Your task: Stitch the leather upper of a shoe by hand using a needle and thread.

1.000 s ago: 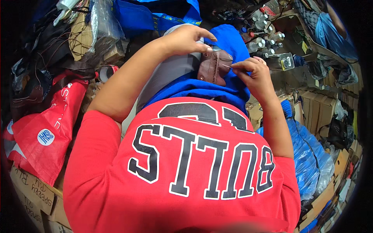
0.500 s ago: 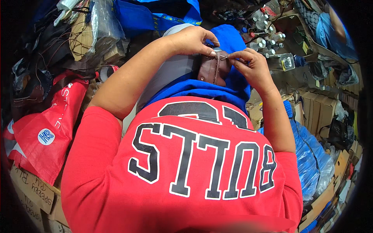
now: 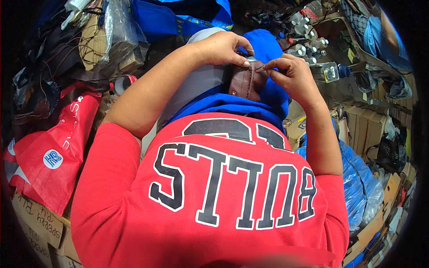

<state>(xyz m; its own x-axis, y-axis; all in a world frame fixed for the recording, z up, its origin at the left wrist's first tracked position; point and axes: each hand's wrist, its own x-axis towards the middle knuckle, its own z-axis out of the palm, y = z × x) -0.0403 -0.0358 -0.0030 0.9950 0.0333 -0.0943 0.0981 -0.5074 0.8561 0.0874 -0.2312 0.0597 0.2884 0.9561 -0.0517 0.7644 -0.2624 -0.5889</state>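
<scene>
A brown leather shoe (image 3: 243, 82), with a stitched seam and a small metal eyelet, rests in my lap on blue cloth (image 3: 214, 102). My left hand (image 3: 225, 49) is closed at its far edge, thumb pressed on the leather beside the seam. A thin strand, thread or needle, shows by that hand's index finger. From the right, my right hand (image 3: 292, 76) pinches a thin needle-like piece (image 3: 260, 69) between thumb and index finger, its tip close to the seam. The underside of the shoe is hidden.
Left of me lie a red bag (image 3: 56, 147) and cardboard (image 3: 38, 219). A blue bag (image 3: 178, 20) sits beyond my knees. Several small bottles (image 3: 304, 42) and a clear jar (image 3: 330, 72) stand at the far right, with blue plastic (image 3: 353, 178) and boxes (image 3: 364, 127) nearer.
My right hand has shifted slightly down and right, and the needle-like piece now slants near the seam. The shoe has moved a little; my left hand keeps its grip.
</scene>
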